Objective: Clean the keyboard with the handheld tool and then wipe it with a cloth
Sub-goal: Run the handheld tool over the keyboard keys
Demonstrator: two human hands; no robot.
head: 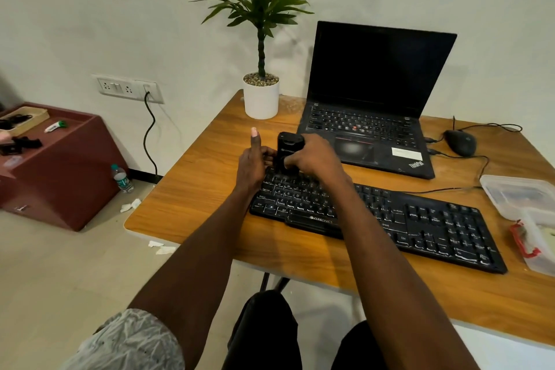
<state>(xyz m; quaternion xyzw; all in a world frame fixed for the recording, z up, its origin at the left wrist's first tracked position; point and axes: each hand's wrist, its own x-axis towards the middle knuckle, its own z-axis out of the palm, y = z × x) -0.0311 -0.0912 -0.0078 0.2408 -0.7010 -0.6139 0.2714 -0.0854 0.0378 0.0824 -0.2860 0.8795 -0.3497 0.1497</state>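
Handheld tool [287,153]: black, upright, its base on the far-left keys of the keyboard [390,219]. Your right hand [315,158] wraps it, fingers curled round. Your left hand [253,167] grips its left side, thumb up. Behind the keyboard: laptop [372,99], open. Far-left of keyboard: potted plant [260,96].

Black handheld tool [286,153] upright – keyboard's [420,225] left end

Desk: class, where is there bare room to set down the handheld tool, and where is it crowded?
Free: the desk left of the keyboard, below the plant pot; also the strip in front of the keyboard. Crowded: the right edge, with mouse and plastic containers.
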